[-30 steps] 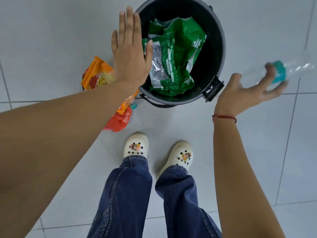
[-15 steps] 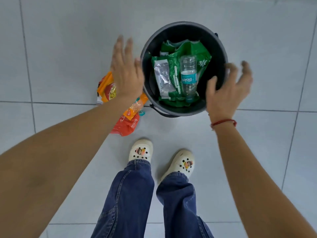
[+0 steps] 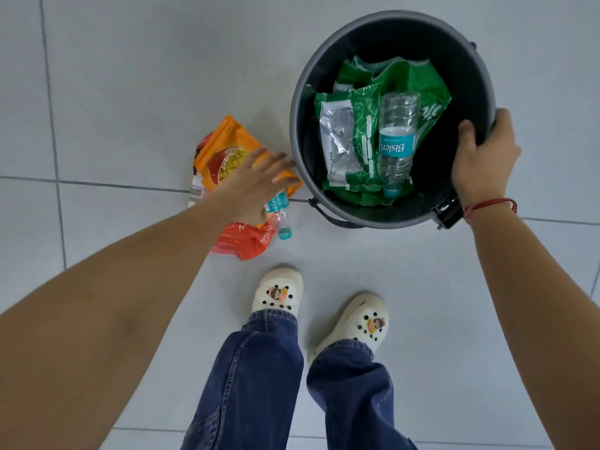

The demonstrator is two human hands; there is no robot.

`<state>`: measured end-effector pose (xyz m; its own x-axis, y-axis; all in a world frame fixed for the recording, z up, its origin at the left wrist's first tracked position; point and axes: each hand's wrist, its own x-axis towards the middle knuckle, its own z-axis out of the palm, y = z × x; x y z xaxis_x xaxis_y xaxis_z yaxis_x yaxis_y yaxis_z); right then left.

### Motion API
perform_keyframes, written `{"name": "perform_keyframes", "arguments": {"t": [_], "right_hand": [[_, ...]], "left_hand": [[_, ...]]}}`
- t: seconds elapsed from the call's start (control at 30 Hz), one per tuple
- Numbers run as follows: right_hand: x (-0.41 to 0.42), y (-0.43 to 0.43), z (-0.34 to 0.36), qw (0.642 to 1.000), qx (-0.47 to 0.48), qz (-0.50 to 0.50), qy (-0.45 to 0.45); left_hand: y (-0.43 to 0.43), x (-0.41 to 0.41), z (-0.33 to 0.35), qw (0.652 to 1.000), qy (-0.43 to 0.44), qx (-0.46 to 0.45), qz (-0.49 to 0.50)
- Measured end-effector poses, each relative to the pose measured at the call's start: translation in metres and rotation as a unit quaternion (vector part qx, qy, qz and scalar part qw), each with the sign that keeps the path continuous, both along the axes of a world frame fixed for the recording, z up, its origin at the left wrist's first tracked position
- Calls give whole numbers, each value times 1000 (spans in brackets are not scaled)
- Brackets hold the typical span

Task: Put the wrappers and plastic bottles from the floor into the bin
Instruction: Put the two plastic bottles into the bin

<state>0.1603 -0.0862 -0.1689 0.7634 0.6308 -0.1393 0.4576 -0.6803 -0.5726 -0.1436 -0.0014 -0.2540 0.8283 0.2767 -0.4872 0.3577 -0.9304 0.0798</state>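
Note:
A dark grey bin (image 3: 300, 92) stands on the floor at the upper right. Inside lie green wrappers (image 3: 357, 131) and a clear plastic bottle (image 3: 396, 138) with a blue label. My right hand (image 3: 483, 157) grips the bin's right rim. Left of the bin, on the floor, lie an orange snack wrapper (image 3: 220, 151), a red wrapper (image 3: 242, 240) and a small clear bottle (image 3: 279, 216) with a blue cap. My left hand (image 3: 253, 180) hovers over this pile with fingers spread, holding nothing; it hides part of the pile.
My two feet in white clogs (image 3: 279, 292) stand just below the pile and the bin, with blue jeans above them. The floor is pale grey tile (image 3: 113, 76) with dark grout lines. The bin's handle clip (image 3: 446, 212) sticks out at its near right.
The bottle left my right hand and landed in the bin. My right hand then took hold of the bin's rim. My left hand dropped from beside the bin to over the floor pile.

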Motion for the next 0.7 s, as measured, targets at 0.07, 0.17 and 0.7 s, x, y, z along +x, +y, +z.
{"name": "perform_keyframes", "arguments": {"t": [0.07,0.17,0.7], "right_hand": [[1,0,-2,1000,3,1,-6],[2,0,-5,1000,9,4,-14],[-4,6,15,994,-59,-40,80]], "left_hand": [[-10,6,-11,994,68,31,-81],[-15,10,-16,986,127,57,-97],[-14,81,167,774,-223,-355,475]]}}
